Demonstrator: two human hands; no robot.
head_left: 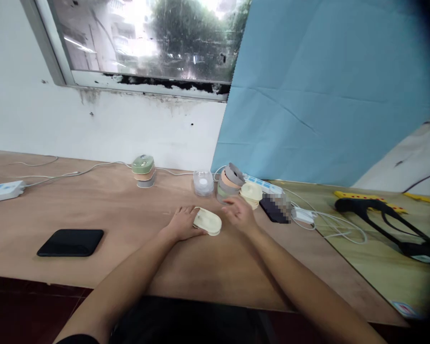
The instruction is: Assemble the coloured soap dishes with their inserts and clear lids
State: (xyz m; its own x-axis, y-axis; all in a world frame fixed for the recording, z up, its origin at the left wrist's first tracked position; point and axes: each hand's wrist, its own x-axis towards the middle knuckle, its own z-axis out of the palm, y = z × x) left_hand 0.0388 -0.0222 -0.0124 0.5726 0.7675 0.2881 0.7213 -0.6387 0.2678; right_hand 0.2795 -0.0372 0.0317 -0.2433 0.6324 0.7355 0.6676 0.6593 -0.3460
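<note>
My left hand [183, 223] grips the left end of a cream, rounded-oblong plastic piece [209, 221], which rests flat on the table. Just right of that piece is my right hand [241, 215], its fingers loosely bent and apart, with nothing visible in them. Behind my right hand stands a leaning stack of grey, peach and green ring-shaped pieces [231, 177]. A few more cream pieces [251, 193] are stacked right beside it. Clear plastic pieces [203, 183] sit left of the ring stack.
A neat stack with a green top [143, 165] stands near the wall. A black phone-like slab [70, 242] lies at left. Power strips [5, 190], white cables, a dark partly blurred object [272, 208] and a black strap [383, 220] lie around the wooden table [136, 267].
</note>
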